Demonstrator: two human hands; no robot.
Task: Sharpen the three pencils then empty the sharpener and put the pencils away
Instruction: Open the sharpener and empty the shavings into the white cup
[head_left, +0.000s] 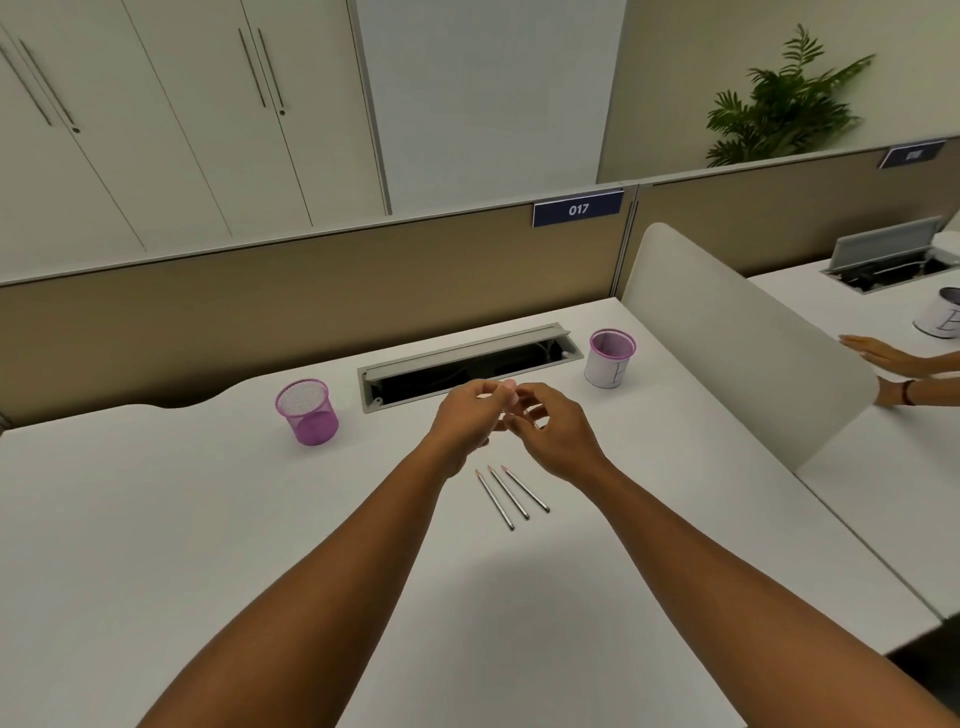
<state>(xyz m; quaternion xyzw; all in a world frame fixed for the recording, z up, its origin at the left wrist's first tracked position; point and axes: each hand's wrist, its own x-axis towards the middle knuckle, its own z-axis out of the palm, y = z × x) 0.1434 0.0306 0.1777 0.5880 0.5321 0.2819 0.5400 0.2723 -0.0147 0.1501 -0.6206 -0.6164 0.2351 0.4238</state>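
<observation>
Three grey pencils (511, 496) lie side by side on the white desk (208, 519), tips pointing away from me. Just above and beyond them, my left hand (467, 415) and my right hand (550, 431) meet fingertip to fingertip. They pinch a small pale object (506, 387) between them, which looks like the sharpener and is mostly hidden by my fingers. A purple mesh cup (307, 411) stands at the left. A purple cup wrapped in white paper (610, 358) stands at the back right.
An open cable tray (467, 364) is set into the desk behind my hands. A white divider panel (727, 338) bounds the desk on the right. Beyond it, another person's hands (883, 364) rest on the neighbouring desk. A tan partition runs along the back.
</observation>
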